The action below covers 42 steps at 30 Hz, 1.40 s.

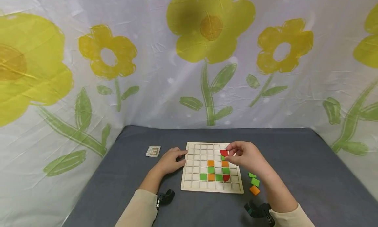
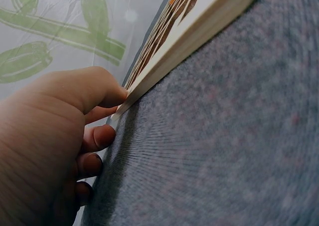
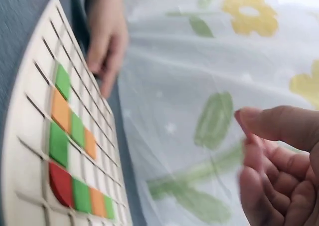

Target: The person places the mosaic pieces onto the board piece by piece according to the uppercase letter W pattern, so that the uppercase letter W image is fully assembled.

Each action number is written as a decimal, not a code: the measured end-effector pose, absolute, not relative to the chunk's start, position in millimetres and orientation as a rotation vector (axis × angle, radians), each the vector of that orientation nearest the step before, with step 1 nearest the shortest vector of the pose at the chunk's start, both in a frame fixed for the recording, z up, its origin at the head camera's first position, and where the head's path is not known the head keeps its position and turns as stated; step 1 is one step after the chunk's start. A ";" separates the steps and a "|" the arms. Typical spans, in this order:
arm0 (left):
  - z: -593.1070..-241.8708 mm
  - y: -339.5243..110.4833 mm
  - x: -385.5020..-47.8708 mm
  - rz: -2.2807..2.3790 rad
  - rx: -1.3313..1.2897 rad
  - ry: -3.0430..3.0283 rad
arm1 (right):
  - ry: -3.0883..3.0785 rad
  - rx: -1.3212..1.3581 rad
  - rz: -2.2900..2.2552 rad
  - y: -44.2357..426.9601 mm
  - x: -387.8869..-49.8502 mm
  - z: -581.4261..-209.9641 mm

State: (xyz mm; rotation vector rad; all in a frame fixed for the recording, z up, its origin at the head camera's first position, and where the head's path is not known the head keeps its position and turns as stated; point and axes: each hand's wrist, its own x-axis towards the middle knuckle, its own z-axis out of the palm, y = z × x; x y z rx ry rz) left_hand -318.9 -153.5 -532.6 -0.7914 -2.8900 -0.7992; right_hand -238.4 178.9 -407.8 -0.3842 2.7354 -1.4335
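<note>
A pale wooden grid board (image 1: 193, 184) lies on the table with green, orange and red pieces set in its squares. Between thumb and fingers, my right hand (image 1: 246, 156) pinches a red rounded piece (image 1: 224, 153) above the board's right side. The right wrist view shows that piece thin and edge-on. Below it, a green piece (image 1: 223, 158) is partly covered. Another red rounded piece (image 1: 226, 178) sits in a lower square, beside a green square (image 1: 219, 177). My left hand (image 1: 169, 161) touches the board's left edge with thumb and forefinger, the other fingers loosely bent (image 2: 97, 138).
Right of the board lie two loose green pieces, one a green square (image 1: 255, 182), and an orange square (image 1: 255, 190). A small printed card (image 1: 153, 151) is at the left, beyond my left hand. Flower-printed cloth (image 1: 153, 89) hangs behind the dark table (image 1: 118, 187).
</note>
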 end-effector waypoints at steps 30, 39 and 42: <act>-534.6 -152.5 -320.1 -0.792 -0.783 -2.885 | 2.638 -0.614 -1.132 89.6 -236.8 -494.1; -534.2 -152.6 -321.9 -0.802 -0.799 -2.884 | 2.836 -0.710 -0.967 86.1 -235.5 -496.8; -534.7 -153.3 -322.2 -0.803 -0.799 -2.884 | 2.868 -0.756 -0.923 86.0 -234.8 -496.1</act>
